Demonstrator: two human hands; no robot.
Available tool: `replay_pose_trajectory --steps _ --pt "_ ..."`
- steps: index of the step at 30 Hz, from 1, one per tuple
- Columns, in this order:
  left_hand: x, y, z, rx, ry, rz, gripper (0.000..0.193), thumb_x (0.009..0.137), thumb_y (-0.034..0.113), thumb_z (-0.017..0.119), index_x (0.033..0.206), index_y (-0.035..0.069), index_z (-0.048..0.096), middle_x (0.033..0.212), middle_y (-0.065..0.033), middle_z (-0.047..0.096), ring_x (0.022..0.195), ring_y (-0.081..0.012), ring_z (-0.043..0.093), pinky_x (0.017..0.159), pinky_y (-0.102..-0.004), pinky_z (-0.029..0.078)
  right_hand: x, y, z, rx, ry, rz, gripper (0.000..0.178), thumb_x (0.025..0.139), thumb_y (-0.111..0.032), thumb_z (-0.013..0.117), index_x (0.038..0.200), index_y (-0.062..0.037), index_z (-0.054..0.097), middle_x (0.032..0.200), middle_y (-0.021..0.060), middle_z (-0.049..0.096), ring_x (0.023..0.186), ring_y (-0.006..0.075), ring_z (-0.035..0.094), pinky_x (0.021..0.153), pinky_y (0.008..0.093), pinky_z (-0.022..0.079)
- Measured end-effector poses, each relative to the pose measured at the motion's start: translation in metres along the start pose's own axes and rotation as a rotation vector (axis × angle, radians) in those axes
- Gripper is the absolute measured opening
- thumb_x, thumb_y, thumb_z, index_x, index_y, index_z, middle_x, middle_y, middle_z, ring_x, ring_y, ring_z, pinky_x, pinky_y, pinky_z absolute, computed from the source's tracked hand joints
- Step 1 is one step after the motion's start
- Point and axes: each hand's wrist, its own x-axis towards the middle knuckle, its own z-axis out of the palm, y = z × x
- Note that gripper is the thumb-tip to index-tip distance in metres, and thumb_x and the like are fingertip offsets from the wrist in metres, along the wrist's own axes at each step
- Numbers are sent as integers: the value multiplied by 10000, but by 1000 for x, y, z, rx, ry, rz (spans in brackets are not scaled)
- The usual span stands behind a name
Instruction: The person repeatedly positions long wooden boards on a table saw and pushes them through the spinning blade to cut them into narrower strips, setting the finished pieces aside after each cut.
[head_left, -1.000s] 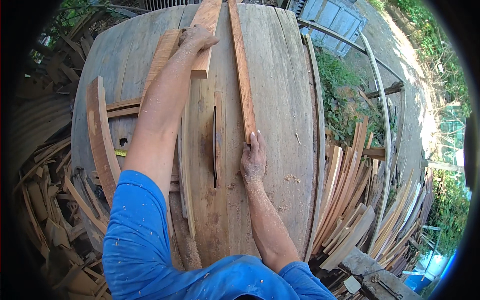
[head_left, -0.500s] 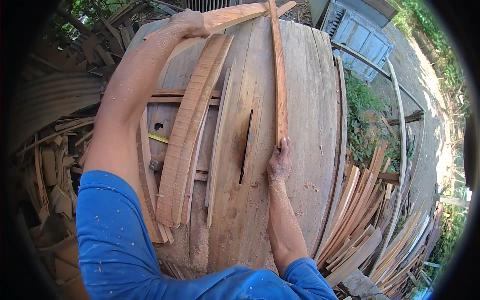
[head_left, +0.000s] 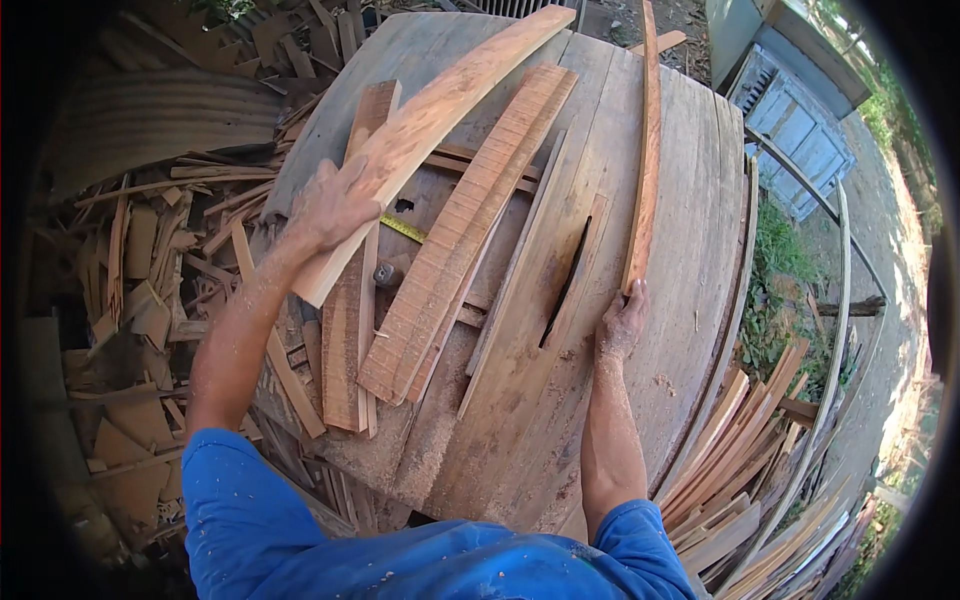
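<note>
My left hand (head_left: 338, 205) is closed on a broad, slightly curved wooden plank (head_left: 460, 90), gripping it close to its near end. The plank slants away to the far edge of the wooden worktable (head_left: 690, 300), over other boards. In my right hand (head_left: 622, 322) is the near end of a long, narrow wooden strip (head_left: 646, 150), pointing away from me. Between my hands lies a rough-sawn curved board (head_left: 470, 230), with another board (head_left: 345, 340) to its left. A dark narrow slot (head_left: 568, 280) runs through the tabletop. Sawdust clings to both forearms.
A yellow measuring tape (head_left: 402, 227) shows between the boards. Scrap wood (head_left: 140, 300) is heaped left of the table. Several long strips (head_left: 740, 450) are stacked at the lower right, near a thin rail (head_left: 845, 270). A weathered blue-white cabinet (head_left: 795, 110) stands at the far right.
My left hand has come back from the far edge toward the near left, bringing the broad plank over the boards. My right hand still holds the narrow strip. The view has shifted left.
</note>
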Motion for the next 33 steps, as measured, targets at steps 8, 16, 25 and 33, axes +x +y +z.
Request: replay_pose_trajectory --steps 8,16,25,33 --pt "-162 -50 52 -122 32 -24 888 752 387 766 1509 63 433 1149 -230 468 1105 -423 535 934 -496 467 3 6 3 16 -6 -16 459 934 -58 626 1376 -48 501 1421 257 520 1310 415 517 1072 473 455" --pt "-254 -97 100 63 64 -78 917 756 362 756 1558 130 378 1235 -236 459 1175 -433 501 998 -516 426 1 4 4 24 -22 -25 433 959 -92 601 1377 -46 499 1416 257 521 1310 420 513 1076 469 455" --pt "-274 -86 103 45 59 -204 917 783 406 753 1571 151 361 1308 -235 451 1240 -430 465 1050 -540 370 1 2 2 59 -16 -13 412 961 -93 601 1359 -49 507 1397 253 536 1294 415 527 1064 474 464" --pt "-291 -91 169 -123 244 -118 910 766 311 803 1533 48 390 1267 -252 446 1164 -419 482 1031 -520 397 2 3 3 102 5 2 408 943 -67 608 1340 -44 514 1386 241 554 1298 398 530 1063 467 463"
